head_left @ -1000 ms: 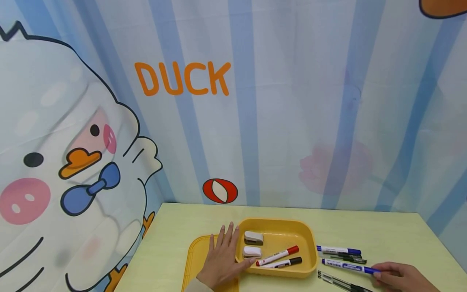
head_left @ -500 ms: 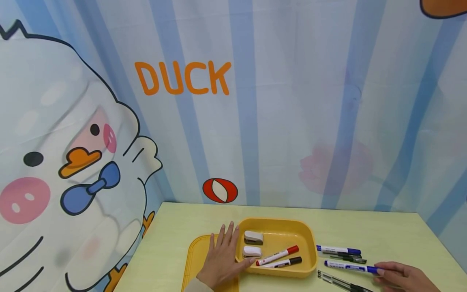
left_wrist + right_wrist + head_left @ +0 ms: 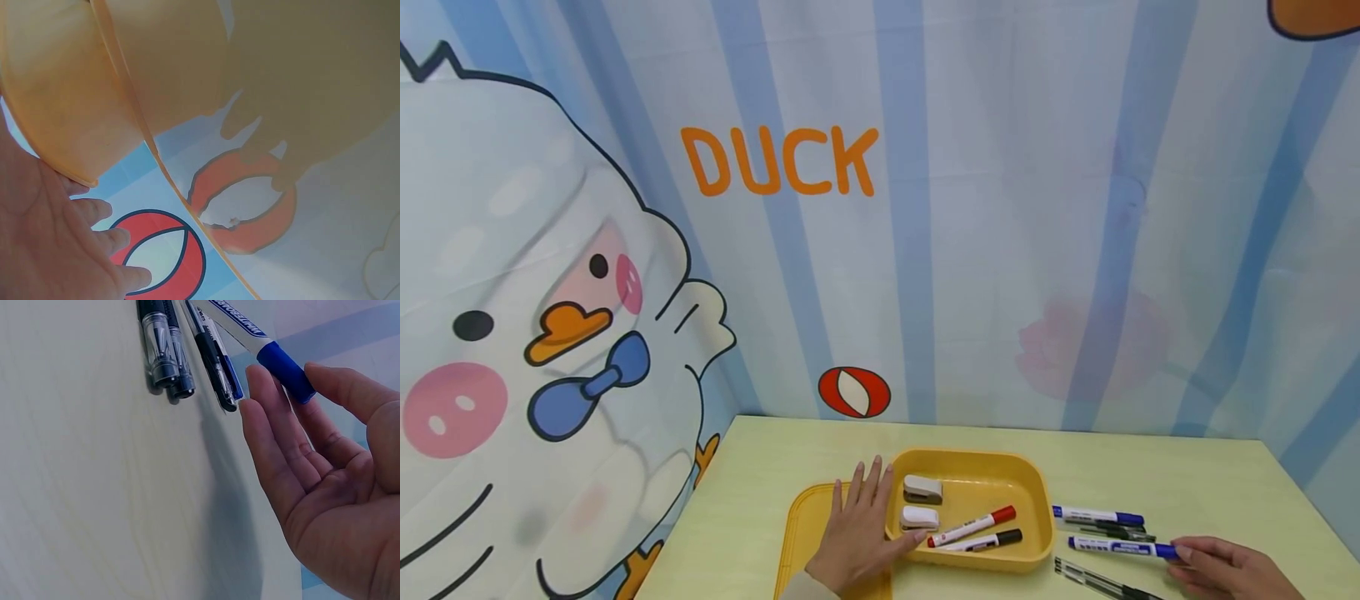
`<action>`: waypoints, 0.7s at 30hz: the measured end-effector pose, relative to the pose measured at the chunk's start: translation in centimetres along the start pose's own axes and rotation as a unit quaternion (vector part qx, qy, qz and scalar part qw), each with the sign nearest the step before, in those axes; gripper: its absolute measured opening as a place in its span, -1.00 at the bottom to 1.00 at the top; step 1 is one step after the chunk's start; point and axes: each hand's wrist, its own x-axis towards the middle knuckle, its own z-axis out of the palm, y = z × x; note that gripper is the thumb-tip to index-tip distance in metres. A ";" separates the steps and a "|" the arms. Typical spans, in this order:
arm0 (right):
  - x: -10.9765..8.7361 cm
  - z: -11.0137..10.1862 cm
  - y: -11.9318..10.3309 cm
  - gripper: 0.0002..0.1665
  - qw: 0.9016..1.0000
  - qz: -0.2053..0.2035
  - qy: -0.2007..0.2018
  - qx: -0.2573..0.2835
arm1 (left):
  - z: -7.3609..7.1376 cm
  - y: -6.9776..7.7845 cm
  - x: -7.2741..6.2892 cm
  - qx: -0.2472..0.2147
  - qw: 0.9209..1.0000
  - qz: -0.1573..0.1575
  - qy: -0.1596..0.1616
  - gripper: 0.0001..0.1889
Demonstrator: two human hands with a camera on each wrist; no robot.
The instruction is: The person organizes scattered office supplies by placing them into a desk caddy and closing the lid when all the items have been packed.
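In the head view my right hand [image 3: 1232, 569] pinches a blue-capped whiteboard marker [image 3: 1120, 547] by its cap end, between thumb and fingers. The right wrist view shows the blue cap [image 3: 286, 372] at the fingertips, with the marker raised over the table. My left hand [image 3: 859, 533] lies with fingers spread at the left side of a yellow tray [image 3: 1043, 500], thumb over its near rim. Inside the tray are two small white staplers, one [image 3: 922, 489] behind the other [image 3: 919, 518], a red marker [image 3: 972, 527] and a black-capped marker [image 3: 992, 541].
Right of the tray lie another blue marker [image 3: 1097, 515] and a dark pen [image 3: 1120, 532]. Nearer the front are two clear pens [image 3: 1093, 577] with black caps. A yellow lid [image 3: 801, 533] lies partly under my left hand. A printed curtain [image 3: 977, 250] hangs behind the table.
My right hand has shifted the pinched marker slightly right, and it now points more level in the head view. The left hand and tray stay in place.
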 end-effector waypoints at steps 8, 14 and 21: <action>0.1 -0.4 0.4 -0.55 1.000 -0.010 -0.015 0.014 | 0.3 -0.1 -0.1 -0.007 1.000 0.002 0.007 0.07; 0.1 -0.4 0.5 -0.62 1.000 -0.013 -0.019 0.017 | 0.4 -0.2 -0.2 -0.002 1.000 0.003 0.008 0.08; 0.1 -1.0 0.0 -0.74 0.997 -0.007 -0.066 0.045 | 0.4 -0.2 -0.1 -0.001 1.000 0.006 0.011 0.07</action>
